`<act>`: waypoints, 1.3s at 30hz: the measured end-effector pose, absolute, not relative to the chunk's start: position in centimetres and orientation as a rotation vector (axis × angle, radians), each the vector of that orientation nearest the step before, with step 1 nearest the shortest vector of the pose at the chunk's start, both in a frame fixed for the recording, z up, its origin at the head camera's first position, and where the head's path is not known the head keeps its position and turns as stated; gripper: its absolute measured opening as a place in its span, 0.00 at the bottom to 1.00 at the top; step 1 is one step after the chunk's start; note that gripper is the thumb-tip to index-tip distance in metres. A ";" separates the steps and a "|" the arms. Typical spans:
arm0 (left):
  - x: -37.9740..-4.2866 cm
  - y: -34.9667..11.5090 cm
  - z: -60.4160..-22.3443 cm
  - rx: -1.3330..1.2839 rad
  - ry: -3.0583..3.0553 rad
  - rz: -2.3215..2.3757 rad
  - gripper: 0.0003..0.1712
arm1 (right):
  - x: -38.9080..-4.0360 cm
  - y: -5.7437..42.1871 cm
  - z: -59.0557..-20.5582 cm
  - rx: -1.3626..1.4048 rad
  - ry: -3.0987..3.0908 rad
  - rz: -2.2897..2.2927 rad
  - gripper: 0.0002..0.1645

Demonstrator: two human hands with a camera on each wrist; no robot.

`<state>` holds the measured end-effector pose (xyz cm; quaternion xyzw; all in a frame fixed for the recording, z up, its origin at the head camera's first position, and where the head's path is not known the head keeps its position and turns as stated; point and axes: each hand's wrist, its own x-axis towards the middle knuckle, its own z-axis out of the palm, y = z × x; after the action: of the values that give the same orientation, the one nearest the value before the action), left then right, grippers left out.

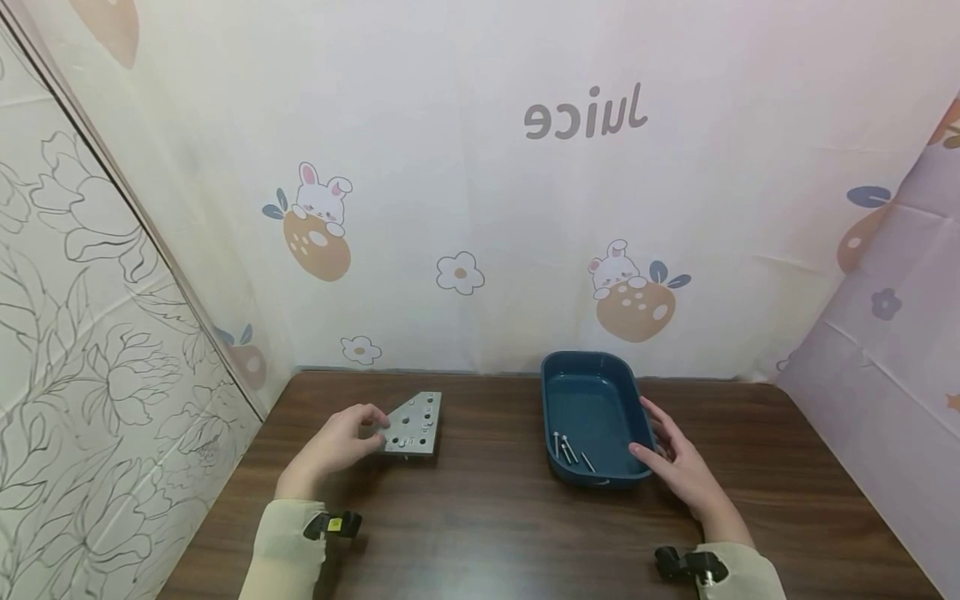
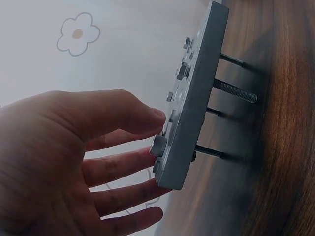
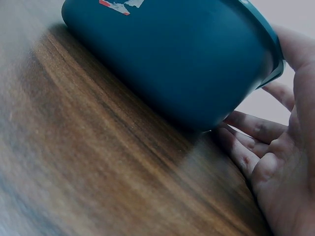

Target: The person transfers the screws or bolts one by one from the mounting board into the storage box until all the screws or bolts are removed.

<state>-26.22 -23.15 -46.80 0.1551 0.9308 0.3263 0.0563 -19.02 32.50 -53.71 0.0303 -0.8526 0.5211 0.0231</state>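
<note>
My left hand (image 1: 341,437) is at the left corner of a grey metal plate (image 1: 415,427), thumb and fingers about that corner. In the left wrist view the thumb tip lies beside a bolt head (image 2: 158,146) on the plate's upper face. Several bolts run through the plate, their shanks (image 2: 235,91) pointing down at the table. My right hand (image 1: 678,467) holds the right side of a dark blue plastic bin (image 1: 596,408), thumb over the rim and other fingers outside. Several loose bolts (image 1: 567,450) lie in the bin's near left part.
A brown wood-grain table (image 1: 480,517) carries both things, with the bin to the right of the plate. Behind it hangs a pale printed curtain (image 1: 465,192). More patterned cloth hangs at the left (image 1: 97,333) and right. A torn sticker (image 3: 120,5) marks the bin's side.
</note>
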 end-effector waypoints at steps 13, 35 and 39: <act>-26.1 -23.6 -46.8 0.448 2.836 0.963 0.09 | -19.0 32.5 -53.8 0.101 -2.630 1.620 0.47; -26.2 -24.2 -46.8 0.423 2.836 0.944 0.07 | -19.0 32.5 -53.9 0.087 -2.629 1.636 0.47; -26.2 -24.2 -46.8 0.429 2.841 0.940 0.07 | -19.1 32.5 -53.9 0.088 -2.627 1.638 0.47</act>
<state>-26.18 -24.18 -46.80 0.1416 0.9381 0.3105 0.0591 -19.06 32.51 -53.88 0.0285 -0.8479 0.5289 0.0223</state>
